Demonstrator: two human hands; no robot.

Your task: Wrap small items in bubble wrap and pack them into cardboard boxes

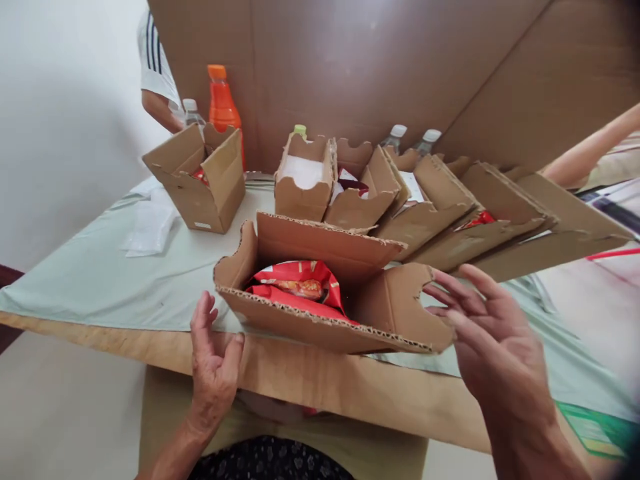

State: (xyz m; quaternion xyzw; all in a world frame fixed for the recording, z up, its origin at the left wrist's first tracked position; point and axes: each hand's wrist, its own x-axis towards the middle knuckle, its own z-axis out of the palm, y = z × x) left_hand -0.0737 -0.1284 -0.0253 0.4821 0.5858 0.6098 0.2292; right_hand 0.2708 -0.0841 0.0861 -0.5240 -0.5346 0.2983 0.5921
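Note:
In front of me, at the table's near edge, stands an open-topped cardboard box (300, 325) with notched ends. Inside it, toward the left, lies a shiny red snack packet (305, 293). My left hand (216, 357) is just off the box's left front corner, its fingers parted and holding nothing. At the box's right end, my right hand (493, 327) has its fingers spread by the notch, the fingertips at or very near the cardboard. Whether they touch it I cannot tell.
Several similar boxes (357, 207) form a row behind, with bottles beyond them. A separate box (200, 193) and an orange bottle (223, 103) stand back left. Clear plastic (150, 223) lies on the cloth. A large cardboard panel (340, 73) closes the back; other people's arms show at both sides.

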